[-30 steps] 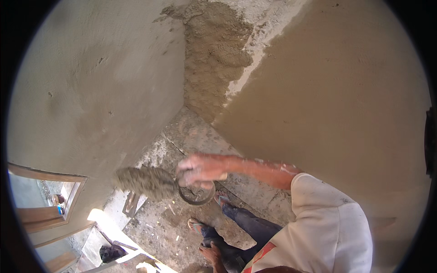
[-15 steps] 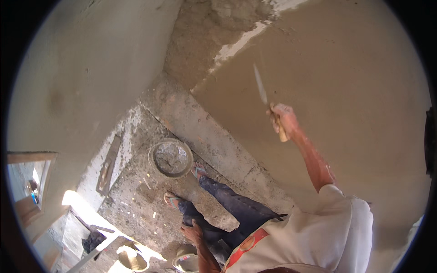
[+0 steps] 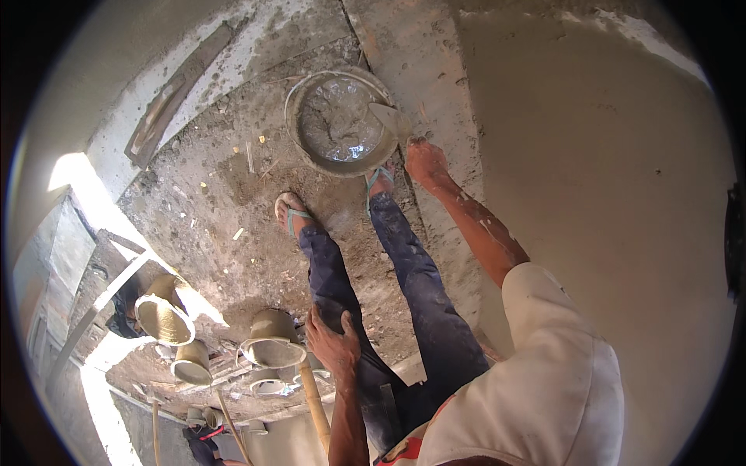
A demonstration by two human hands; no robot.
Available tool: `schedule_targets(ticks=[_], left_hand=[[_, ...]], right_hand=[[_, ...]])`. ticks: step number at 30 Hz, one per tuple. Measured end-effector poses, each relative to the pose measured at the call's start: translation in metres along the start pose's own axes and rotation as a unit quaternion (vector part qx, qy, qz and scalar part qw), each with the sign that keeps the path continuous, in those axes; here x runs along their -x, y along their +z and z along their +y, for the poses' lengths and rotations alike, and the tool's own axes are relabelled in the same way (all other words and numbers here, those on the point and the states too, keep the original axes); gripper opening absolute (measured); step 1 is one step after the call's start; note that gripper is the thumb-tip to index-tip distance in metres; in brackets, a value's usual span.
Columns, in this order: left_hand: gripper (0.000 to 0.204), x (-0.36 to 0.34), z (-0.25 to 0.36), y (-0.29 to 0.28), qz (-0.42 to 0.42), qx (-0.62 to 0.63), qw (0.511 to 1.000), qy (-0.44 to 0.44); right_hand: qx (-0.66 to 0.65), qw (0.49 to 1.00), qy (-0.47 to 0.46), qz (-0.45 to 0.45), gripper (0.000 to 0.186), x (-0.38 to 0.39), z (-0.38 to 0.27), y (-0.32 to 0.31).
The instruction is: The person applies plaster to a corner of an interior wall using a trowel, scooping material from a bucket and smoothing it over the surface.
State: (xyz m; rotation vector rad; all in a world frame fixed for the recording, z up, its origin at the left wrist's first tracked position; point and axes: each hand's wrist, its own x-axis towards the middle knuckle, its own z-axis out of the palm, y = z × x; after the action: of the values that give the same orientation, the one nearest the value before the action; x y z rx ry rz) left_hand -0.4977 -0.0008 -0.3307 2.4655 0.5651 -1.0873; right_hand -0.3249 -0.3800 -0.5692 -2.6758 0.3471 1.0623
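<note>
My right hand [image 3: 427,161] grips a trowel [image 3: 391,120], fingers wrapped round its handle. The trowel's blade reaches over the right rim of a round bucket [image 3: 336,166]. Wet grey mortar [image 3: 334,116] with a shiny patch fills the part of the bucket I can see. Against my left leg, around the knee, rests my left hand [image 3: 334,342]; its fingers are stretched out and nothing shows in it.
A long wooden board [image 3: 175,97] lies at upper left. Several buckets, one tan [image 3: 273,332], stand at lower left near a bamboo pole [image 3: 313,404]. A plastered wall [image 3: 590,202] rises on the right. Another person [image 3: 203,444] shows at the bottom left.
My right hand has brought the trowel down from the plastered wall to the bucket. The view has tilted lower, showing more buckets. My left hand remains by my leg.
</note>
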Motion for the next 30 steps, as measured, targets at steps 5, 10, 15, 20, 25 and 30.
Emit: schedule_targets(ticks=[5,10,15,20,25,30], left_hand=[[0.077,0.002,-0.013,0.007,0.009,0.01,1.0,-0.027],[0.077,-0.004,-0.008,0.013,-0.003,0.013,1.0,-0.02],[0.077,-0.004,-0.007,0.014,-0.017,0.0,0.999,-0.038],[0.076,-0.004,0.001,0.008,-0.015,-0.01,0.999,-0.044],[0.073,-0.007,0.022,0.004,0.004,-0.009,0.999,-0.036],[0.076,0.018,0.025,0.002,0.038,-0.037,0.995,-0.079]], right_hand=[[0.023,0.996,-0.071,-0.048,0.027,-0.027,-0.077,0.059],[-0.107,0.993,-0.006,-0.045,0.03,-0.068,-0.125,0.1],[-0.193,0.975,-0.095,0.058,0.045,-0.047,-0.114,0.122],[-0.237,0.964,-0.095,0.072,0.05,-0.027,-0.109,0.109],[-0.26,0.959,-0.094,0.062,0.043,-0.018,-0.086,0.051],[-0.224,0.962,-0.131,0.09,0.043,0.061,-0.121,-0.071]])
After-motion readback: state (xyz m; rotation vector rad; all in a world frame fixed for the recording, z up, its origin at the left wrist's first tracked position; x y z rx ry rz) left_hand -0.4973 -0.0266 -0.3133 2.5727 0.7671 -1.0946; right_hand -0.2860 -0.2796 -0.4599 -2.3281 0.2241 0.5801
